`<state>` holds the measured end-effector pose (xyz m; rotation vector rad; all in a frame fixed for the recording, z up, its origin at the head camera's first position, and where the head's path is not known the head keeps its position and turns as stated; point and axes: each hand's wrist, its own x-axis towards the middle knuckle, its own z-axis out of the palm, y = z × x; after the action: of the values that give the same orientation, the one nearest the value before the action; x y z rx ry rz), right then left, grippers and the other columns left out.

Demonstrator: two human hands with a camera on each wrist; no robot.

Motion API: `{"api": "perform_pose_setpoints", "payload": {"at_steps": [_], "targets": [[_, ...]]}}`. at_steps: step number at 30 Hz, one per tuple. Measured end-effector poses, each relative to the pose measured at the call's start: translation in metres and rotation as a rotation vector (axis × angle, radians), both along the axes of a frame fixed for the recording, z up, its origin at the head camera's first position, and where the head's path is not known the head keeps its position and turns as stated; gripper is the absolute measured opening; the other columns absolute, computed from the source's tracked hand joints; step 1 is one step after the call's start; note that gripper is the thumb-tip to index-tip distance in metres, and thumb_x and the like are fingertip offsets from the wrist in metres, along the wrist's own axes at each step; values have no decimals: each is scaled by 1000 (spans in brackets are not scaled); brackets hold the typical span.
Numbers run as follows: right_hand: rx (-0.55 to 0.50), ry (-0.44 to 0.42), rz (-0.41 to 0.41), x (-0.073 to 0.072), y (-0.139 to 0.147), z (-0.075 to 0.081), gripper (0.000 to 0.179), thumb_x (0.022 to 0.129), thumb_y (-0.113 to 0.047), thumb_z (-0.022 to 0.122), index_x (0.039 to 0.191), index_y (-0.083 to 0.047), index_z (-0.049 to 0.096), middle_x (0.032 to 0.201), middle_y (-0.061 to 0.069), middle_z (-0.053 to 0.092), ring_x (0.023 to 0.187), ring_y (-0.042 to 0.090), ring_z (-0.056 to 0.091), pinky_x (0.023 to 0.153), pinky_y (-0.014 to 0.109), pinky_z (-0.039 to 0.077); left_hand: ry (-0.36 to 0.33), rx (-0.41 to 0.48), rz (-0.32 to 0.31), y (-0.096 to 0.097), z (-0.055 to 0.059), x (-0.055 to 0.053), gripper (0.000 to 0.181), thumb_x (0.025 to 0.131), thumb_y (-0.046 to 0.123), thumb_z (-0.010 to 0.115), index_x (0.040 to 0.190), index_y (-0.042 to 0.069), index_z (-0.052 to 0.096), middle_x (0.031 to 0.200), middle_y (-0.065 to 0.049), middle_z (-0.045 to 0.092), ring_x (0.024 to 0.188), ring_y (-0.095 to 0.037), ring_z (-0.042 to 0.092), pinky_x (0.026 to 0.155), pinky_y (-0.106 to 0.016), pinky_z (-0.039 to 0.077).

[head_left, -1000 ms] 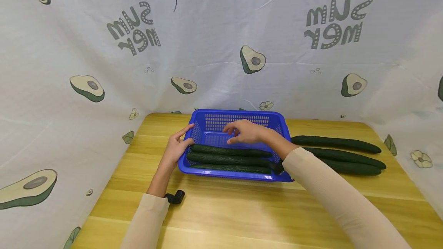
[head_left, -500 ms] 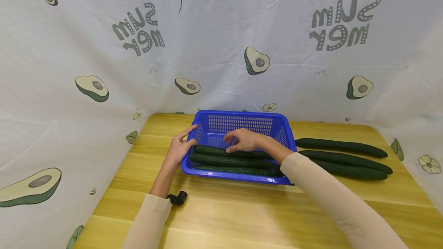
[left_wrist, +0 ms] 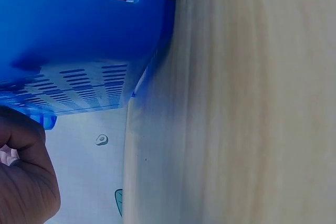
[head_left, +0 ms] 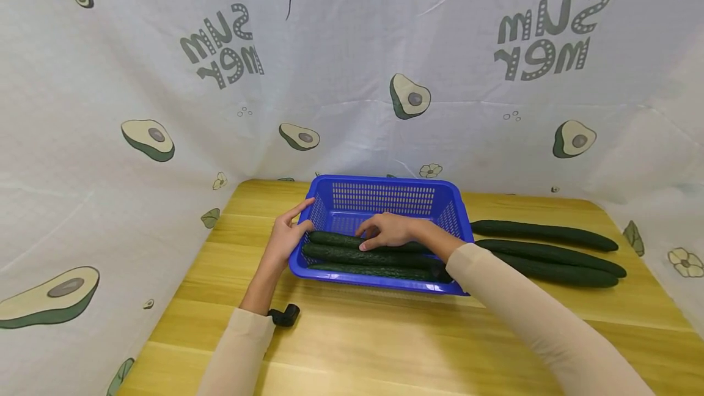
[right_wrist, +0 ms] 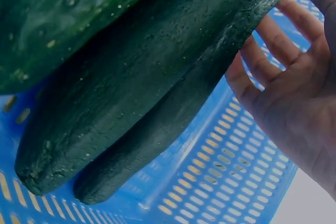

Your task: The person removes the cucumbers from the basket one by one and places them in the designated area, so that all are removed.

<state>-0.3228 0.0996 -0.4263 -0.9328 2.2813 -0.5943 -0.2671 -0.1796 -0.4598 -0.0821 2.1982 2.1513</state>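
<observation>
A blue plastic basket [head_left: 385, 179] stands on the table with three dark green cucumbers lying side by side along its near part. My left hand [head_left: 283, 238] grips the basket's left rim, thumb over the inner side; in the left wrist view the hand [left_wrist: 23, 166] shows curled beside the rim. Inside the basket, my right hand [head_left: 392, 229] holds the farthest cucumber [head_left: 335, 238] about its middle. In the right wrist view its fingers lie along the far side of that cucumber [right_wrist: 152, 129], with the thumb over it. The middle cucumber [head_left: 352, 255] lies just nearer.
Several cucumbers lie on the table to the right of the basket: one at the back [head_left: 544, 234] and a touching pair [head_left: 561, 261] in front. The wooden table [head_left: 352, 347] ends at a patterned curtain [head_left: 341, 78] behind the basket.
My right hand has come down from above the basket's bare floor onto the farthest cucumber. The left hand stays on the rim. The whole view has shifted slightly.
</observation>
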Motion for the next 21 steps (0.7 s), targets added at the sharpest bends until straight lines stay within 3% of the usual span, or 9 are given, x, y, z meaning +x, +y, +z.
{"api": "perform_pose_setpoints", "payload": {"at_steps": [5, 10, 15, 19, 21], "targets": [[-28, -41, -19, -1, 2, -2, 46, 100, -38, 66, 141, -15, 63, 134, 9, 66, 129, 30, 61, 103, 45, 53, 4, 3, 16, 1, 0, 1, 59, 91, 6, 62, 143, 34, 62, 68, -5, 71, 52, -14, 64, 53, -30, 58], [-65, -92, -59, -2, 4, -6, 45, 98, -34, 70, 138, -15, 65, 129, 7, 66, 124, 26, 60, 99, 44, 53, 3, 7, 15, 3, -1, 1, 59, 91, 5, 62, 141, 35, 64, 64, -3, 68, 50, -14, 61, 52, -29, 55], [-110, -82, -53, -2, 5, -6, 45, 98, -31, 70, 138, -11, 65, 128, 8, 65, 122, 26, 59, 97, 43, 53, 2, 7, 16, 3, -2, 1, 59, 89, 5, 63, 140, 34, 65, 61, -1, 64, 50, -13, 59, 51, -28, 54], [-145, -34, -76, 0, 7, 2, 44, 100, -29, 68, 140, -10, 64, 135, 10, 65, 125, 31, 58, 98, 45, 53, 19, -3, 12, 2, -2, -1, 59, 89, 6, 63, 141, 33, 64, 68, -4, 70, 53, -14, 64, 54, -29, 57], [-159, -11, -84, 0, 8, 8, 44, 101, -29, 66, 141, -10, 64, 137, 11, 64, 126, 32, 58, 99, 46, 53, 19, -2, 11, 1, -2, -2, 59, 89, 6, 63, 142, 33, 64, 81, -11, 76, 59, -15, 68, 57, -31, 59]]}}
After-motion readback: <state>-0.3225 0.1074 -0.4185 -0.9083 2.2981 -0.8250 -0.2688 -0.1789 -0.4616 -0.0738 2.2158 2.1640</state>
